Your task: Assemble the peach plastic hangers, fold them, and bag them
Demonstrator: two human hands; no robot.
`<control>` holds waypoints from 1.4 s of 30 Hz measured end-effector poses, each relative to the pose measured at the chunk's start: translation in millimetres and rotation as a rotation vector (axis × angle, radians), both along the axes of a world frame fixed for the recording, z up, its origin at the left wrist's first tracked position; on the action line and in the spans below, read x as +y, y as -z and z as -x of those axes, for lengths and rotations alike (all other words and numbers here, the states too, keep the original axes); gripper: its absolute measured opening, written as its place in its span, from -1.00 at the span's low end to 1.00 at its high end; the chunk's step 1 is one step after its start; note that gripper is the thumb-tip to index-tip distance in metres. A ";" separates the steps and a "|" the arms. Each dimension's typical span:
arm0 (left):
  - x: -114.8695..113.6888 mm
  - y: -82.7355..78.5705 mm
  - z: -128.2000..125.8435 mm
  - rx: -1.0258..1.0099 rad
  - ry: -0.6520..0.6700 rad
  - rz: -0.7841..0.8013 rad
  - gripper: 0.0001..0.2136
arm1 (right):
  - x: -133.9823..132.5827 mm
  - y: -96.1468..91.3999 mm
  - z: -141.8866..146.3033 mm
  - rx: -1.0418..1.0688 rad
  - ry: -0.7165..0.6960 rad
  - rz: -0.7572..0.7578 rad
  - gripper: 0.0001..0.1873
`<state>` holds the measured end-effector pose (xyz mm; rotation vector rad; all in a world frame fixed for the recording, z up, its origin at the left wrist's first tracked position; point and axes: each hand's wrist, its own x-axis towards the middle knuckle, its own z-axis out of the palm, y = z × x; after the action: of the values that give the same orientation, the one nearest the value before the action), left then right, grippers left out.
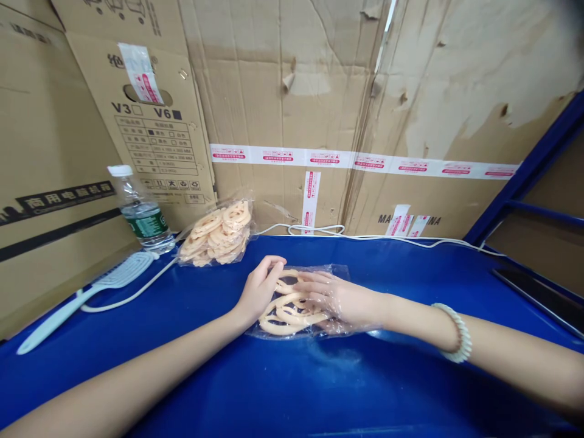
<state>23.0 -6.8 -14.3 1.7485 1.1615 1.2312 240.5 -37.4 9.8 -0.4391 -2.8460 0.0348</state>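
A clear plastic bag [335,269] lies flat on the blue table, with several pale peach, flat oval ring-shaped pieces [285,328] inside it. My left hand [261,291] is closed on the bag's left side, its fingers bent over the edge and partly hidden from me. From the right, my right hand [335,298] reaches in among the pieces. Shiny film shows over its fingers, so it appears to be inside the bag. Those fingers are stretched out over the pieces, and its thumb side is blurred by the plastic.
Behind my left hand sits a filled clear bag [219,234] of similar pieces. Left of it are a water bottle [146,219] and a pale blue hairbrush [91,292]. A white cable [387,236] runs along the cardboard wall [283,103]. A dark phone-like slab [542,298] lies far right.
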 end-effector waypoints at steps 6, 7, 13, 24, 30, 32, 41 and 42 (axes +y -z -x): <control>1.0 1.2 0.0 0.007 0.000 -0.001 -0.71 | -5.4 -7.6 -2.7 -0.035 0.089 -0.034 -0.57; 1.1 1.2 0.0 0.010 0.001 -0.001 -0.71 | -6.7 -9.3 -3.0 -0.047 0.090 -0.036 -0.57; 0.7 0.2 -0.2 0.023 0.002 0.000 -0.73 | -16.6 -16.7 -1.4 -0.082 0.182 0.035 -0.61; 0.7 0.9 0.1 0.019 0.000 0.008 -0.73 | -22.6 -16.0 0.6 -0.088 0.404 0.045 -0.73; 0.3 1.0 0.1 0.012 0.007 0.006 -0.71 | -26.2 -13.6 -1.2 -0.007 0.465 0.116 -0.86; 0.3 1.2 -0.1 0.009 0.006 0.007 -0.71 | -26.7 -13.0 -1.2 0.022 0.428 0.114 -0.87; 0.5 1.0 0.6 0.002 0.009 0.000 -0.73 | -10.3 -13.8 -1.1 0.158 0.228 0.232 -0.58; 0.4 0.6 0.5 0.001 0.009 0.000 -0.73 | -7.9 -14.4 -0.5 0.152 0.287 0.220 -0.56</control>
<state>22.5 -6.4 -14.9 1.7528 1.1529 1.2250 241.1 -45.3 24.2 -0.8479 -2.6131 0.3149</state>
